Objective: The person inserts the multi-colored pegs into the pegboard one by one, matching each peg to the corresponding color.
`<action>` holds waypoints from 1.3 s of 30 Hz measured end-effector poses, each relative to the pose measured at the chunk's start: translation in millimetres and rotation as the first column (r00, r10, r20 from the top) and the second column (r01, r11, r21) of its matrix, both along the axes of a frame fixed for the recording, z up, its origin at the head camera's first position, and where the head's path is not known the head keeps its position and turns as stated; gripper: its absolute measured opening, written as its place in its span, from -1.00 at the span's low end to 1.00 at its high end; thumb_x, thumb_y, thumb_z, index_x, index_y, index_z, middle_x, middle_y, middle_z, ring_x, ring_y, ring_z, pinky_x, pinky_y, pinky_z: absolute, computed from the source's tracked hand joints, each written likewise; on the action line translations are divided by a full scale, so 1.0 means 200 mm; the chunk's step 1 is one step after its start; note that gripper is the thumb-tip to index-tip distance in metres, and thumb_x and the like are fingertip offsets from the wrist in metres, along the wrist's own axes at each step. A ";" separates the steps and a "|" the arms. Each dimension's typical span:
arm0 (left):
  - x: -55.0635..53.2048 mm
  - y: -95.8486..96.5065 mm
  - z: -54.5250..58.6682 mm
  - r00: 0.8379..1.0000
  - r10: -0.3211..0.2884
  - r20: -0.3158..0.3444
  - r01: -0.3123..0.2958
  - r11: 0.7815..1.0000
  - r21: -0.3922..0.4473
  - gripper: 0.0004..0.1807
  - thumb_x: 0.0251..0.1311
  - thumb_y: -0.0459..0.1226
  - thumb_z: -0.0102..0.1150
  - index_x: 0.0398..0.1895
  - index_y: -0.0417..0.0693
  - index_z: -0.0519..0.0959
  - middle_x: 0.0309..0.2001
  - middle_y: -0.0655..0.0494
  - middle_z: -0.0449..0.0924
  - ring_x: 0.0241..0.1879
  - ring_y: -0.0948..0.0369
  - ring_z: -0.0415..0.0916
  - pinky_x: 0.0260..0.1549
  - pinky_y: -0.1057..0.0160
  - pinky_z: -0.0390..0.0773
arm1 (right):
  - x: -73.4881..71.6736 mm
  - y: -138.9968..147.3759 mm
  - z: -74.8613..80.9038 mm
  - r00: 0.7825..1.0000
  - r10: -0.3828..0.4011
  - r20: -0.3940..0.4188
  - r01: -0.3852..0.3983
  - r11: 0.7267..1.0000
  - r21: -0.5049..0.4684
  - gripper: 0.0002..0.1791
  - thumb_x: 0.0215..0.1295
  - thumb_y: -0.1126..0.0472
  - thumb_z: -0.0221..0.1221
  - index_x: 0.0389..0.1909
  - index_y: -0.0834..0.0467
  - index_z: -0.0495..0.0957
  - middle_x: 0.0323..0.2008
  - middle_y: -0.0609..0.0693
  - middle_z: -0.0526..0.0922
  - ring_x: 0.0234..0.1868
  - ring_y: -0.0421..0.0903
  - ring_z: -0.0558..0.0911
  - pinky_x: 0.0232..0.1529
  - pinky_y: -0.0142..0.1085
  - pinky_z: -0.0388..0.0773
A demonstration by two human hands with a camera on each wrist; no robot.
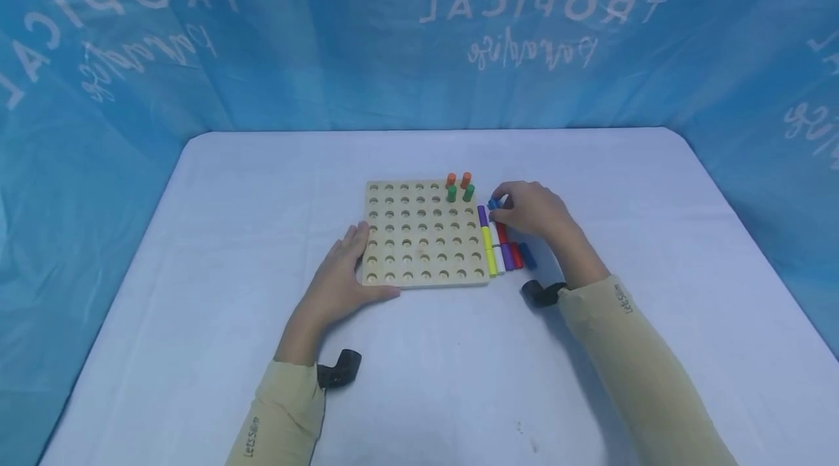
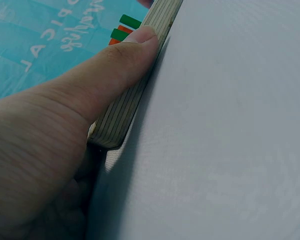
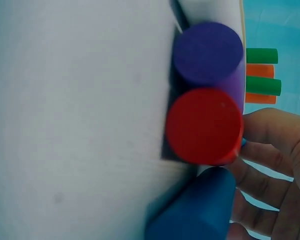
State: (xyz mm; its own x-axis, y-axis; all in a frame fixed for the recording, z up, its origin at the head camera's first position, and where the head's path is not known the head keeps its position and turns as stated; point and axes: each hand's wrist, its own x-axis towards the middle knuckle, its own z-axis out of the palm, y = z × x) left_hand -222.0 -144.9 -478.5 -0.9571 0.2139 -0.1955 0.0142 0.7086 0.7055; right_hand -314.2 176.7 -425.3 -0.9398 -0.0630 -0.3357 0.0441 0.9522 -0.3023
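A square wooden pegboard (image 1: 415, 234) with rows of round holes lies on the table. My left hand (image 1: 337, 280) rests at its near left corner, fingers along the left side and the straight thumb against the front edge. Two orange pegs (image 1: 467, 180) and two green pegs (image 1: 468, 193) stand in the far right holes. Beyond the right edge, my right hand (image 1: 534, 211) pinches a blue peg (image 1: 493, 204) between thumb and fingers. Below it lie yellow pegs (image 1: 488, 251), white pegs, purple pegs (image 3: 208, 52), red pegs (image 3: 204, 126) and another blue peg (image 3: 195, 210).
A white cloth covers the table (image 1: 216, 247). Blue printed curtains (image 1: 419, 80) hang behind and at both sides. Black wrist mounts (image 1: 341, 369) stick out from both sleeves, the right one close to the loose pegs.
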 end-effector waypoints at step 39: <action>0.00 -0.01 0.00 1.000 -0.012 -0.020 0.013 1.000 0.017 0.41 -0.23 0.24 0.53 0.61 0.08 -0.16 0.63 0.09 -0.25 0.60 -0.11 -0.31 0.53 -0.21 -0.13 | 0.07 -0.13 0.06 0.949 -0.048 -0.311 -0.069 0.933 -0.354 -0.75 0.25 0.11 0.34 -0.06 -0.06 0.61 -0.09 -0.10 0.72 -0.31 -0.07 0.59 -0.37 -0.24 0.57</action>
State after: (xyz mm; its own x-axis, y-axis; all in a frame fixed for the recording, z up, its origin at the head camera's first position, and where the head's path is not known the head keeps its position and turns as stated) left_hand -222.4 -146.5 -478.7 -0.9579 0.2290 -0.1730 0.0368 0.6958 0.7173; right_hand -301.1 150.4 -412.5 -0.9909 -0.1333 0.0187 -0.1163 0.7777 -0.6178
